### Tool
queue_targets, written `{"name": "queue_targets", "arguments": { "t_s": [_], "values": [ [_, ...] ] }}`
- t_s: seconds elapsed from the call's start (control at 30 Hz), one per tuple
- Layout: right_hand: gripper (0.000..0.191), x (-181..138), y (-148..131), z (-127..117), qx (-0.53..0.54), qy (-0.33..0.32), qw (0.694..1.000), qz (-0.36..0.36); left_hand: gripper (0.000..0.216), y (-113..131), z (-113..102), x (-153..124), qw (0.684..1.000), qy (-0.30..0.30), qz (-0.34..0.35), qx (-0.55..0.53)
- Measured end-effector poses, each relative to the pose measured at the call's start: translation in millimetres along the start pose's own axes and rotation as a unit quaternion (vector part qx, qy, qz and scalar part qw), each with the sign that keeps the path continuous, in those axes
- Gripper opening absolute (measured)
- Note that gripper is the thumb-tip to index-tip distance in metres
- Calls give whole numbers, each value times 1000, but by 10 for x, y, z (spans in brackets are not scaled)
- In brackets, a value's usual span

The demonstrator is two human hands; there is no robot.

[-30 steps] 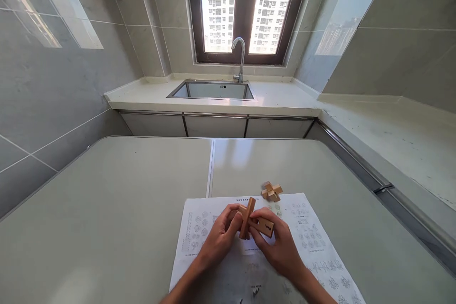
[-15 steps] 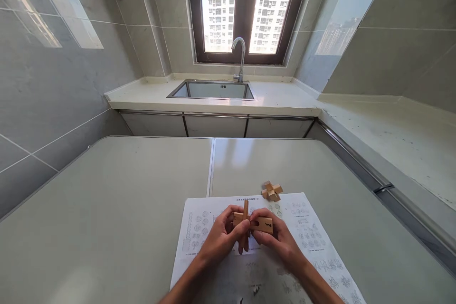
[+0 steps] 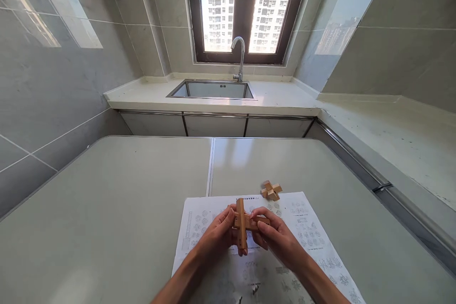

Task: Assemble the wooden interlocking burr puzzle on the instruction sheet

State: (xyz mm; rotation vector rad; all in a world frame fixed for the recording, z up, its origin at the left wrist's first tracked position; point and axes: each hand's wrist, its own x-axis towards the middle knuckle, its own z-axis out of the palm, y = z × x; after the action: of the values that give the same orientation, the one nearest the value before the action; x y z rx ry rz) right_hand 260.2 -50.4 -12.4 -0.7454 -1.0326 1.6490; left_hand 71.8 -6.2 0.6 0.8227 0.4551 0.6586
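Note:
Both my hands hold a wooden burr puzzle (image 3: 243,221) of crossed bars just above a printed instruction sheet (image 3: 306,237) on the table. My left hand (image 3: 215,237) grips the upright bar from the left. My right hand (image 3: 278,240) pinches the horizontal bar from the right. A second, smaller assembled wooden puzzle (image 3: 271,191) lies on the table just past the sheet's far edge.
The grey table (image 3: 107,209) has a seam down its middle. Beyond it stand a counter with a steel sink (image 3: 213,90) and a tap (image 3: 239,57) under a window. A second counter (image 3: 392,133) runs along the right side.
The puzzle has been turned in my hands: the horizontal bar with the dark mark now points away, and the upright bar stands straighter. Both hands shifted slightly left.

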Motion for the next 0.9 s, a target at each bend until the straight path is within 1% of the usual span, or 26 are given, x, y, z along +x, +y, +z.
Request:
{"name": "queue_targets", "arguments": {
  "t_s": [0.13, 0.2, 0.3, 0.43, 0.7, 0.9],
  "values": [
    [36, 8, 6, -4, -18, 17, 1000, 11, 41, 15, 10, 11, 999, 46, 8, -6],
    [39, 10, 4, 1, -38, 27, 999, 14, 40, 27, 11, 13, 998, 60, 8, -4],
    [38, 12, -10, 19, -76, 42, 996, 11, 39, 37, -4, 9, 998, 64, 10, -3],
    [38, 18, -43, 51, -114, 35, 993, -3, 38, 41, -24, 0, 998, 59, 27, 0],
    [33, 33, -42, 67, -111, 30, 993, -20, 34, 71, 31, -5, 996, 82, 29, -13],
    [35, 39, -75, 101, -127, 38, 991, -17, 38, 112, 69, -15, 996, 85, 34, -8]
  ]
}}
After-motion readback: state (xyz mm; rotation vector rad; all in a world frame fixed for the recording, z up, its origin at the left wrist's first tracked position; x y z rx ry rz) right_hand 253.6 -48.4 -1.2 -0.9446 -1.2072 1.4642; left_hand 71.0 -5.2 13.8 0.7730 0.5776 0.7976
